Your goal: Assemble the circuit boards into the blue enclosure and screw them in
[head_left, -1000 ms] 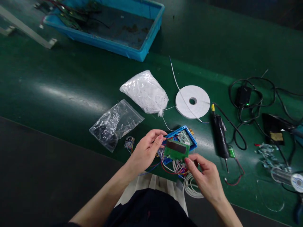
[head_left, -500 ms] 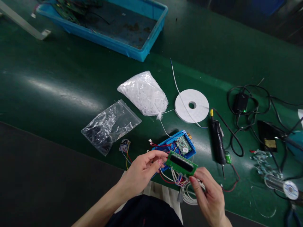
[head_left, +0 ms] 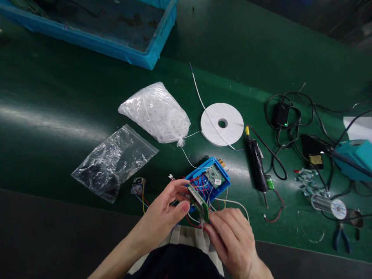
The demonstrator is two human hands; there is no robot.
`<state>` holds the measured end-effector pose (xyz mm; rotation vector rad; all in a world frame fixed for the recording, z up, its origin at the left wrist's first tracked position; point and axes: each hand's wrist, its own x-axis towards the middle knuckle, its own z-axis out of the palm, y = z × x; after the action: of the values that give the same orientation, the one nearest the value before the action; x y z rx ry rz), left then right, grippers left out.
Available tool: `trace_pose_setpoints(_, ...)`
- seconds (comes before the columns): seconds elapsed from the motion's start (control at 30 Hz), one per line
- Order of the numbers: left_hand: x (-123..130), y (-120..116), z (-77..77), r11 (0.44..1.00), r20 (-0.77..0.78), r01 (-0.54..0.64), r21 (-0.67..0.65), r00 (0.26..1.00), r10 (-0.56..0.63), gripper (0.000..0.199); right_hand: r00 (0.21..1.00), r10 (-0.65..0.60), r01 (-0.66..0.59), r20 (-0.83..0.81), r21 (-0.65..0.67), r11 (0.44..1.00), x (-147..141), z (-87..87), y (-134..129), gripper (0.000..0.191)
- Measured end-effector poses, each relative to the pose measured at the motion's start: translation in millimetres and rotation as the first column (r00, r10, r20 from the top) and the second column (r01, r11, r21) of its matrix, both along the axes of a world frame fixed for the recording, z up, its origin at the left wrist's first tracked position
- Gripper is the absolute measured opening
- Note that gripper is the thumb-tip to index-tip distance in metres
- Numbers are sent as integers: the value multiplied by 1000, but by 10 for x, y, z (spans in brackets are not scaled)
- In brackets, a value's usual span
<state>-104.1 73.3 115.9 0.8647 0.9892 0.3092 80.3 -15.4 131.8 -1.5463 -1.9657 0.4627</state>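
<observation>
The left hand (head_left: 162,215) and right hand (head_left: 229,240) pinch a small green display circuit board (head_left: 199,200) edge-on just above the open blue plastic case (head_left: 207,181) near the green worktop's (head_left: 58,116) front edge. It looks light, stiff and fragile; best held by its bare edges, since thin wires (head_left: 203,185) tether it.

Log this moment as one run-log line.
left hand: grips green display board | right hand: grips board's lower end | board: tilted edge-on over blue case
</observation>
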Motion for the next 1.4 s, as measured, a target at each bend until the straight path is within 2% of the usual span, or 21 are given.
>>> trace_pose_setpoints(0.13, 14, 16, 77, 994, -40, 99, 43, 994, -97, 75, 1000, 18, -18, 15, 9, 1000, -95, 40, 118, 20)
trace_pose_setpoints(0.27, 39, 31, 80, 996, -156, 83, 23, 985, -78, 72, 997, 59, -61, -49, -51, 997, -121, 50, 171, 18)
trace_pose_setpoints(0.33, 32, 39, 60, 998, -168, 63, 14, 984, -60, 67, 994, 54, -61, -90, -80, 995, -90, 25, 190, 18)
trace_pose_setpoints(0.47, 15, 62, 57, 998, -172, 55, -2, 983, -55, 64, 985, -87, 66, -146, -144, 987, 86, -114, 264, 22)
trace_pose_setpoints(0.6, 29, 80, 106, 997, -222, 72, -3, 972, -71, 66, 965, -223, 198, -136, -171, 965, 297, -241, 383, 24)
trace_pose_setpoints(0.67, 35, 85, 131, 996, -248, 90, -2, 965, -88, 67, 971, -205, 182, -121, -177, 967, 350, -248, 434, 24)
trace_pose_setpoints(0.8, 50, 101, 169, 990, -304, 137, 21, 945, -124, 70, 989, -93, 64, -115, -233, 970, 336, -230, 476, 24)
trace_pose_setpoints(0.9, 69, 119, 194, 980, -352, 192, 56, 922, -160, 71, 990, -93, 66, -105, -238, 969, 290, -276, 482, 21)
trace_pose_setpoints(1.03, 93, 147, 232, 966, -411, 245, 79, 891, -193, 71, 989, -84, 60, -124, -182, 981, 269, -324, 488, 12)
trace_pose_setpoints(1.13, 104, 155, 255, 949, -487, 300, 97, 846, -217, 73, 983, -78, 49, -166, -168, 984, 285, -284, 460, 9)
trace_pose_setpoints(1.23, 108, 147, 251, 910, -598, 395, 128, 762, -247, 73, 986, -107, 83, -129, -184, 979, 313, -234, 405, 8)
trace_pose_setpoints(1.3, 108, 144, 231, 877, -663, 437, 201, 720, -206, 69, 989, -122, 104, -89, -177, 979, 334, -222, 373, 9)
trace_pose_setpoints(1.4, 114, 154, 211, 828, -708, 445, 342, 701, -84, 63, 990, -121, 108, -70, -169, 980, 373, -229, 350, 13)
